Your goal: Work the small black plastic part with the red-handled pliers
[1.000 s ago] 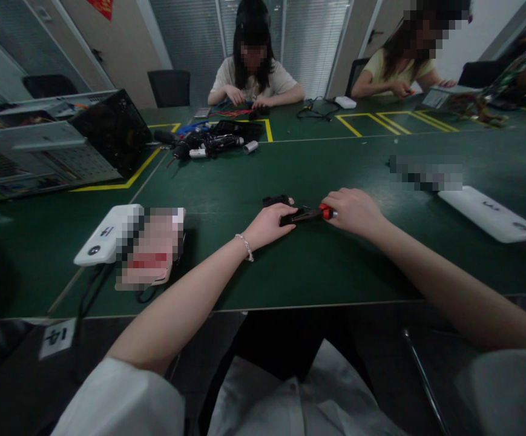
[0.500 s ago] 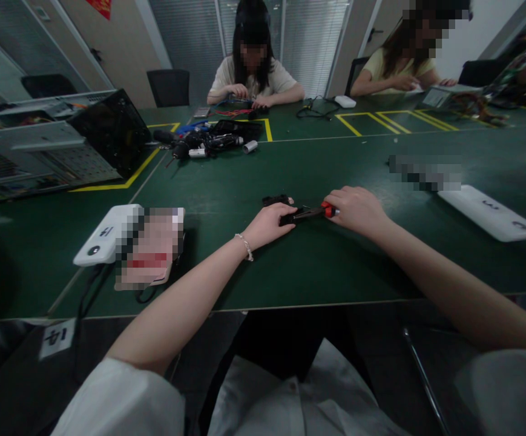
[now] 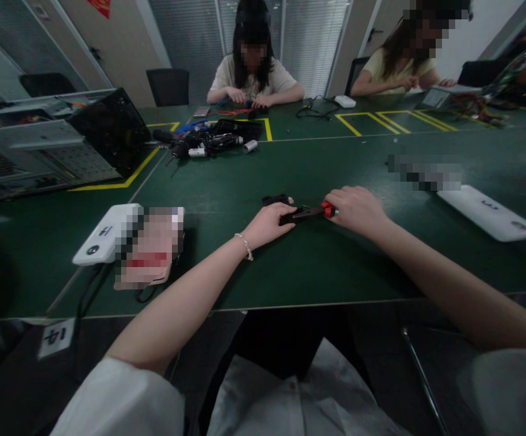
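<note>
In the middle of the green table (image 3: pixel 253 281), my left hand (image 3: pixel 269 225) grips a small black part (image 3: pixel 289 217) between thumb and fingers. Most of that part is covered by the hand. My right hand (image 3: pixel 358 211) is closed around the red handles of a pair of pliers (image 3: pixel 312 212). The dark jaws point left and meet the black part; whether they bite on it I cannot make out. Just behind my left fingers lies another small black piece (image 3: pixel 275 198), with a pale spot at its right end.
On the left are a white power bank (image 3: pixel 108 233), a pink blurred phone (image 3: pixel 154 245) and an open computer case (image 3: pixel 54 145). Behind stands a pile of cables and tools (image 3: pixel 212 138). A second white power bank (image 3: pixel 489 212) lies right. People sit across the table.
My hands, the pliers and the black part stay almost in place. Across the table, a person's hand has shifted slightly.
</note>
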A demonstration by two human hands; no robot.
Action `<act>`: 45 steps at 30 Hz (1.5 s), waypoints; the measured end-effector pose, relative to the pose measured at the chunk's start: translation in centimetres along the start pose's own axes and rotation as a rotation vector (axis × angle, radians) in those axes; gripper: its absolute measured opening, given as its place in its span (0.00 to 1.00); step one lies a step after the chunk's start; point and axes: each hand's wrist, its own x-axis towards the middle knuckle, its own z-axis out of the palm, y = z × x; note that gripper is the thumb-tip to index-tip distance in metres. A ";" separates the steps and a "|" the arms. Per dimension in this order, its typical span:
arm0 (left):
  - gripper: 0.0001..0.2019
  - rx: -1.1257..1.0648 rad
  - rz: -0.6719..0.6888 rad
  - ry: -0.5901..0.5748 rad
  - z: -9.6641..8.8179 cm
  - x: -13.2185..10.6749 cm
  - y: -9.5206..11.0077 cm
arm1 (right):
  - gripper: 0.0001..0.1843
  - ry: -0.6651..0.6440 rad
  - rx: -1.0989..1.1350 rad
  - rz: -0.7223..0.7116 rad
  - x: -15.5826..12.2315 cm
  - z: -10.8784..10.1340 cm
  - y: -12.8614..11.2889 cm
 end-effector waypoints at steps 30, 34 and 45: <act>0.19 0.018 0.002 -0.008 0.0 0.0 -0.1 | 0.12 -0.025 0.009 -0.011 0.2 0.2 0.1; 0.18 0.008 -0.017 -0.014 -0.1 0.0 0.1 | 0.12 -0.005 -0.017 -0.026 0.2 0.1 0.1; 0.19 -0.014 0.012 0.010 0.1 0.1 -0.2 | 0.12 -0.002 -0.010 -0.026 0.1 0.2 0.2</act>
